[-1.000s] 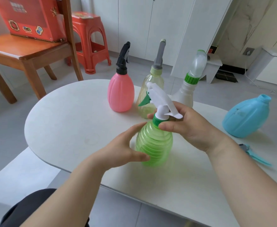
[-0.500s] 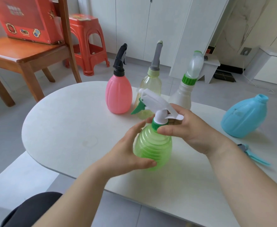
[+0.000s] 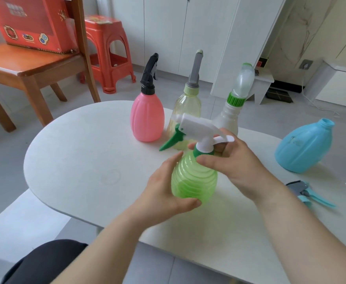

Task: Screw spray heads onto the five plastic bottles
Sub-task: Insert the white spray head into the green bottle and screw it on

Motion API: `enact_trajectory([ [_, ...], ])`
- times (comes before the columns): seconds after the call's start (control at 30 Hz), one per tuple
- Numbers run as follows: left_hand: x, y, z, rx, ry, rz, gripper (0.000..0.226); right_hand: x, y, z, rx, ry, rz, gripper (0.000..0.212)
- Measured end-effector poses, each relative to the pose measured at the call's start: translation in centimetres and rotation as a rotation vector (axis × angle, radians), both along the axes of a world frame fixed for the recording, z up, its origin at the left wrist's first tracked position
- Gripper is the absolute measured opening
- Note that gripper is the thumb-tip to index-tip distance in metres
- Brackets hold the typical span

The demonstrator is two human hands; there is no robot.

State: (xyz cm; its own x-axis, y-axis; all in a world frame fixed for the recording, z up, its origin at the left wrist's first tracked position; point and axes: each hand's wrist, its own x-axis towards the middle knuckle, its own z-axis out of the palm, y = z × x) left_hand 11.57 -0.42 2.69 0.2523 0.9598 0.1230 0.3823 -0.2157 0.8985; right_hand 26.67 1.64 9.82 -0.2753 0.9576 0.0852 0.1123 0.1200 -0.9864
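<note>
A translucent green ribbed plastic bottle [image 3: 193,182] is standing near the front middle of the white oval counter [image 3: 76,156], its rounded body ringed with horizontal ridges and narrowing to a dark green screw collar. A white trigger spray head with a green lever [image 3: 196,133] is sitting on that collar, nozzle pointing left and slightly away. The left hand [image 3: 168,189] is wrapping around the lower left side of the bottle, thumb pressing across the front near the base, gripping the body. The right hand [image 3: 229,162] is closing on the neck, thumb lying along the collar's front and fingers curling behind the stem of the spray head. Behind, three bottles are standing upright in a row: a pink ribbed plastic bottle with a black trigger head [image 3: 147,115], a pale yellow clear bottle with a grey nozzle top [image 3: 186,107], partly hidden by the white head, and a white bottle with a green collar and clear cap [image 3: 232,111]. Well apart on the right, a sky-blue plastic bottle with an open neck [image 3: 305,148] is leaning, and a loose blue and grey spray head [image 3: 307,193] is lying on the counter near the right forearm.
</note>
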Motion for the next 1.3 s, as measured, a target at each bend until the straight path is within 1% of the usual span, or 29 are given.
enact_trajectory([
  [0.07,-1.2,0.7,0.5,-0.07,-0.024,-0.146,0.095,0.7,0.2,0.4,-0.066,0.027,0.186,0.037],
  [0.13,-1.3,1.1,0.7,-0.13,-0.098,-0.245,0.086,0.7,0.4,0.6,-0.072,-0.004,0.235,0.038],
  [0.17,-1.1,1.2,0.6,-0.147,-0.134,-0.237,0.082,0.6,0.5,0.6,-0.071,-0.012,0.219,0.039],
  [0.23,-0.3,1.1,0.1,-0.124,-0.168,-0.125,0.077,0.4,0.5,0.3,-0.049,-0.012,0.115,0.036],
  [0.27,0.4,0.8,-0.1,-0.084,-0.153,-0.04,0.078,0.2,0.4,0.1,-0.017,-0.021,0.035,0.033],
  [0.37,2.7,-0.5,-0.7,0.063,-0.023,0.22,0.089,-0.7,-0.2,-1.2,0.151,-0.105,-0.237,0.033],
  [0.43,3.5,-0.9,-0.6,0.102,0.021,0.28,0.091,-1.5,-0.6,-2.0,0.24,-0.143,-0.373,0.038],
  [0.5,3.3,-0.8,-0.4,0.083,0.043,0.261,0.091,-1.7,-0.8,-2.3,0.29,-0.153,-0.429,0.04],
  [0.57,2.9,-0.6,-0.2,0.048,0.051,0.232,0.092,-1.5,-1.0,-2.3,0.29,-0.184,-0.401,0.035],
  [0.67,2.6,-0.5,0.1,0.026,0.04,0.214,0.092,-1.0,-1.2,-2.2,0.276,-0.265,-0.276,0.026],
  [0.73,2.5,-0.5,0.2,0.017,0.039,0.201,0.091,-0.2,-1.4,-1.9,0.254,-0.241,-0.18,0.025],
  [0.8,2.4,-0.4,0.2,0.008,0.044,0.189,0.091,0.5,-1.4,-1.4,0.222,-0.213,-0.134,0.023],
  [0.87,2.5,-0.5,0.2,0.013,0.041,0.195,0.091,0.6,-1.1,-1.3,0.26,-0.212,-0.178,0.022],
  [0.97,2.7,-0.6,0.1,0.033,0.057,0.215,0.093,-0.5,-0.6,-1.8,0.322,-0.231,-0.359,0.038],
  [1.03,2.7,-0.5,0.0,0.037,0.053,0.214,0.093,-1.3,-0.3,-2.2,0.298,-0.248,-0.41,0.039],
  [1.07,2.7,-0.5,0.0,0.035,0.05,0.212,0.093,-1.4,-0.3,-2.4,0.277,-0.252,-0.381,0.036],
  [1.13,2.6,-0.4,0.0,0.027,0.044,0.204,0.091,-1.3,-0.7,-2.7,0.25,-0.252,-0.243,0.028],
  [1.2,2.5,-0.4,0.1,0.02,0.032,0.193,0.09,-0.7,-1.2,-2.5,0.235,-0.2,-0.104,0.023],
  [1.27,2.4,-0.3,0.1,0.02,0.026,0.185,0.089,0.0,-1.3,-1.9,0.206,-0.146,-0.045,0.02],
  [1.3,2.5,-0.3,0.1,0.02,0.027,0.187,0.09,0.2,-1.1,-1.7,0.195,-0.139,-0.062,0.019],
])
